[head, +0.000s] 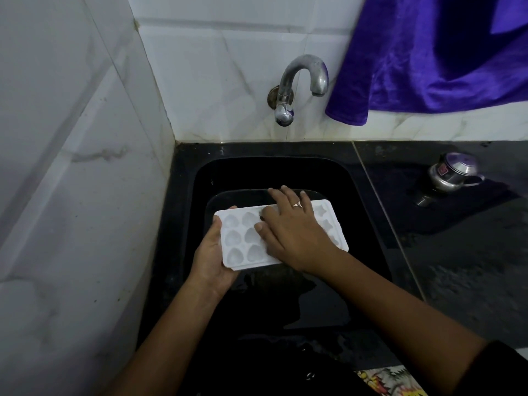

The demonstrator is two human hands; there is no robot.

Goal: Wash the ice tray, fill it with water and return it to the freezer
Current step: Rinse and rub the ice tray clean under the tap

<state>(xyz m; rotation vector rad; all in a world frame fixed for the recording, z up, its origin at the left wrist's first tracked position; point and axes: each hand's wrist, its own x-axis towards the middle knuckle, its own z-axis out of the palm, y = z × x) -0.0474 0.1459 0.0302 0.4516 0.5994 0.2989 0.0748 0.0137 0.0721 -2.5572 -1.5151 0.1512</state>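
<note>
A white ice tray (243,241) with heart-shaped hollows is held level over the black sink (185,195). My left hand (213,252) grips its left end, thumb on the rim and fingers underneath. My right hand (291,227), a ring on one finger, lies flat across the middle of the tray with straight fingers and hides several hollows. The metal tap (303,81) is on the tiled wall above the sink. No water runs from it.
White tiled walls stand to the left and behind. A purple cloth (443,58) hangs at the upper right. On the black counter (471,267) to the right sits a small steel pot (453,174) with a lid.
</note>
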